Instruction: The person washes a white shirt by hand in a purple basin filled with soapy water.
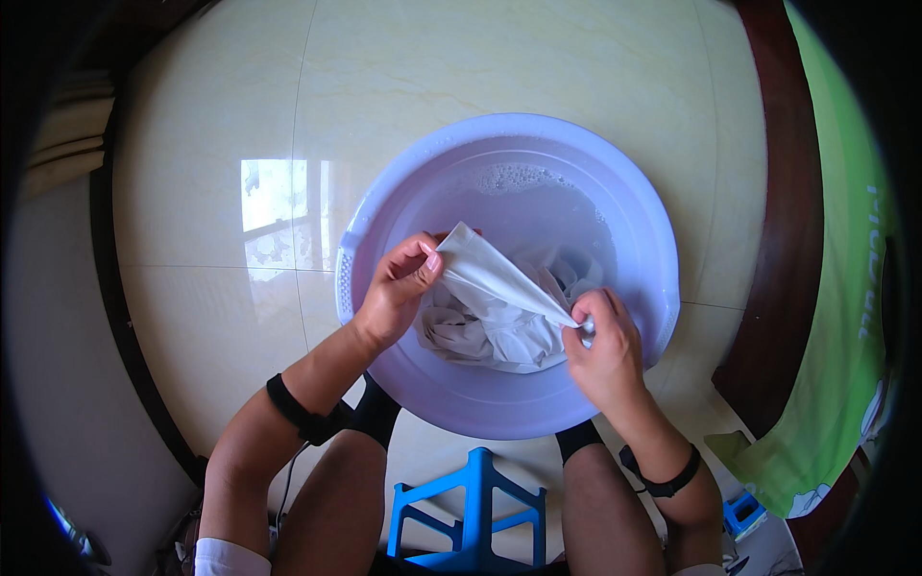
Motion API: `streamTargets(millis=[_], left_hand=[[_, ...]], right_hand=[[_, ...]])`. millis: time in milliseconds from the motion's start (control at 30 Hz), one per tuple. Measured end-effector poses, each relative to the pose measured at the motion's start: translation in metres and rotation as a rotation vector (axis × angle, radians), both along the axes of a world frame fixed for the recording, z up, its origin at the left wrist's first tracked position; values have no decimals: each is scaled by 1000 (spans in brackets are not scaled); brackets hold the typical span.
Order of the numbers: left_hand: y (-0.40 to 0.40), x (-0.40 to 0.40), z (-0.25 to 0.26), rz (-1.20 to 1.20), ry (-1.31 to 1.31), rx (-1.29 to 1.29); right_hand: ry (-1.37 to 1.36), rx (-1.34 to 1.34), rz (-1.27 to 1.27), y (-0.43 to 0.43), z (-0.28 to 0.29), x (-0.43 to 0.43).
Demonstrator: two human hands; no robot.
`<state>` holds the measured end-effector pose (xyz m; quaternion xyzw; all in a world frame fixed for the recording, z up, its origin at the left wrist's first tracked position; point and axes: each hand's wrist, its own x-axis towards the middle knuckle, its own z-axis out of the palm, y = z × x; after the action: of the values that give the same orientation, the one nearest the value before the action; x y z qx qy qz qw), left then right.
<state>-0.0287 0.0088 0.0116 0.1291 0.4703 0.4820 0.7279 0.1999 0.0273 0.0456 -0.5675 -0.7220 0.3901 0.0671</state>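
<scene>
A wet white cloth (504, 317) lies bunched in a lavender plastic basin (403, 205), partly under cloudy water (504, 209). Its upper edge is stretched slantwise between my two hands, above the water. My left hand (400, 284) pinches one corner between thumb and fingers, over the basin's left side. On the right and lower, my right hand (605, 342) grips the other end of that edge. The remaining folds sag below into the basin. Soap bubbles (522, 178) float near the far wall.
The basin stands on a glossy tiled floor (432, 65) between my legs. A blue plastic stool (477, 497) shows below it. To the right are dark wood furniture (789, 180) and a hanging green cloth (839, 288) bearing writing. A grey panel (86, 345) borders the left side.
</scene>
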Motion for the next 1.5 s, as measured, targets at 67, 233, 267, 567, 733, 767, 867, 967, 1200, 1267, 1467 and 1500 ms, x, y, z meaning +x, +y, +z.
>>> streamTargets(millis=[67, 233, 267, 567, 733, 767, 867, 967, 1200, 1267, 1467, 1500], left_hand=[[-4, -3, -5, -4, 12, -16], [-13, -5, -12, -59, 50, 120], [-12, -3, -9, -31, 13, 121], [-9, -1, -5, -5, -37, 122], [-7, 0, -3, -40, -26, 119], [-6, 1, -1, -48, -14, 129], [-6, 2, -6, -67, -20, 97], [-6, 5, -3, -84, -62, 4], [-11, 3, -11, -234, -104, -81], [-13, 7, -20, -306, -94, -67], [-13, 13, -26, -277, 30, -100], [-14, 11, -28, -243, 35, -64]], right_hand=[[28, 63, -28, 4, 3, 0], [166, 114, -96, 12, 3, 6], [205, -9, -111, 12, 1, 9], [387, -467, -186, 12, 8, 4], [538, -388, -287, 14, 14, 0], [555, -375, -291, 13, 11, 1], [558, -357, -294, 11, 12, 2], [582, -335, -299, 8, 10, 2], [593, -349, -215, 3, 6, 1], [559, -386, -167, 0, 1, 2], [509, -400, -56, -3, -4, -2], [498, -397, -52, -3, -5, -2]])
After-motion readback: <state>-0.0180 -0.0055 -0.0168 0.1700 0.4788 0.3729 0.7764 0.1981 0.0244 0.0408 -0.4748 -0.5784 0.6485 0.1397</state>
